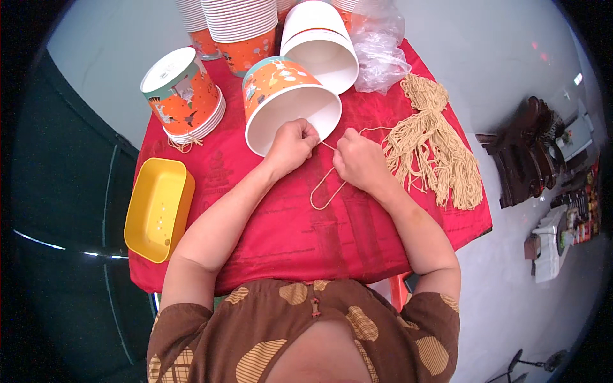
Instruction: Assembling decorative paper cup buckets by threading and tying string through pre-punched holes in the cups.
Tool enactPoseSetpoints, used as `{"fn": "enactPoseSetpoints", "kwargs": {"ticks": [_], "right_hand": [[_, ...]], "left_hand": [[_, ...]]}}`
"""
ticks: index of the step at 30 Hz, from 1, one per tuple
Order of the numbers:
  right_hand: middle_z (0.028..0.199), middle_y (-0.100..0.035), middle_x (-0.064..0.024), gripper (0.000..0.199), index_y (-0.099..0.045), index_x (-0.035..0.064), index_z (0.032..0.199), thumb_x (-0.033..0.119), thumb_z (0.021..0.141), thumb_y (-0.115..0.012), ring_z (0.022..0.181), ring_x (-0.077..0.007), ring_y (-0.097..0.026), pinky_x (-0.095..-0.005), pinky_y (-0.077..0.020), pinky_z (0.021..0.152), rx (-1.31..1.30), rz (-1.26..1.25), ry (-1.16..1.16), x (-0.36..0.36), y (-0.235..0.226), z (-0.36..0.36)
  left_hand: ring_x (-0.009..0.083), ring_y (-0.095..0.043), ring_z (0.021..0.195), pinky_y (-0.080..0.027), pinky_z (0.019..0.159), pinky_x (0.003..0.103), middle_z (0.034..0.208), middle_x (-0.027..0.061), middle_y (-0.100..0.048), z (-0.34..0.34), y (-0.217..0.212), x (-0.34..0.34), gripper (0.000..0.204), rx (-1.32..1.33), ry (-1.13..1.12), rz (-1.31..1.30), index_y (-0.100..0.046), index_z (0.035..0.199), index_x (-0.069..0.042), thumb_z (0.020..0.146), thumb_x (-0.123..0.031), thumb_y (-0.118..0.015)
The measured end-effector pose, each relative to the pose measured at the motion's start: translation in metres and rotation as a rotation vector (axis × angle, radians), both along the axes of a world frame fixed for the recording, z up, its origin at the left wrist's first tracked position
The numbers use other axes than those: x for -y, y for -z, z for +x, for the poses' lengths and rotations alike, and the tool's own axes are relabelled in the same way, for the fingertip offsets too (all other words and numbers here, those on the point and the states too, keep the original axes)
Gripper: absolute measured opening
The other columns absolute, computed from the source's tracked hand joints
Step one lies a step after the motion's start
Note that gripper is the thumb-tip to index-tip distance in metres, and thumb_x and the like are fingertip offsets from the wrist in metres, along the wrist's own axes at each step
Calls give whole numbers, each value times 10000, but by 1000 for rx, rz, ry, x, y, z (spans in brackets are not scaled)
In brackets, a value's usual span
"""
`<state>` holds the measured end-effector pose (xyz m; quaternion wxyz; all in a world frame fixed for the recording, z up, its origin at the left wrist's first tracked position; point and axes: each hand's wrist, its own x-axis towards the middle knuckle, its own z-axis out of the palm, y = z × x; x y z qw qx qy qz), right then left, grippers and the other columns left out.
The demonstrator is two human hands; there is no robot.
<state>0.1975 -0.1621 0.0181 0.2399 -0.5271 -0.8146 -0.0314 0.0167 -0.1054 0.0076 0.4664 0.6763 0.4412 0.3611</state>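
front: my left hand (292,145) sits at the rim of a tipped paper bucket (287,102), second tipped bucket (321,45) just behind, cup stacks (239,25) wall off the far edge
left: upturned bucket stack (184,96) and yellow tray (158,207) crowd that edge
right: cord bundle (434,153) lies just beside my right hand (361,163), plastic bag (380,51) beyond
near: bare red tablecloth (306,236) between my forearms, only a cord loop (325,191) on it

I see paper bucket (290,102), smooth white inside, matt orange print outside. Left hand (292,145) and right hand (359,161) pinch thin tan string (327,185), soft and twisty. Pile of same cords (440,153) looks fuzzy. Worktop cloth (300,223) red, slightly shiny. Yellow tray (158,207) smooth plastic. Clear bag (380,45) crinkly, glossy plastic.
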Motion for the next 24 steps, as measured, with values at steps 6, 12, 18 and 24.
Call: {"fn": "enactPoseSetpoints", "kwargs": {"ticks": [6, 12, 18, 24], "right_hand": [[823, -584, -195, 115, -551, -5, 880, 79, 833, -614, 723, -391, -621, -484, -510, 622, -368, 122, -20, -5, 4, -12], [815, -630, -216, 114, -566, -21, 946, -6, 836, -590, 738, -356, -655, -417, -506, 627, -520, 44, -48, -9, 21, -22], [712, -622, -206, 101, -556, -13, 924, -3, 831, -593, 678, -369, -655, -441, -504, 589, -536, -7, -31, -13, 20, -18], [700, -613, -216, 73, -551, -7, 889, 35, 840, -585, 679, -400, -641, -468, -496, 578, -404, 31, -47, -12, 20, -19]], "left_hand": [[93, -514, 554, -424, 506, 251, 657, 18, -565, 0, -2, 0, 90, -4, 13, 11, -594, 799, 5, 869, -51, -603], [119, -556, 552, -450, 500, 280, 670, 50, -596, 2, -6, 4, 76, 68, 29, -44, -598, 785, 28, 845, -17, -584], [116, -547, 550, -441, 494, 272, 672, 51, -595, 4, -12, 8, 76, 84, 52, -94, -599, 789, 30, 849, -12, -576], [109, -537, 539, -425, 480, 267, 660, 48, -589, 4, -9, 7, 81, 91, 21, -134, -603, 795, 25, 858, -15, -573]]}}
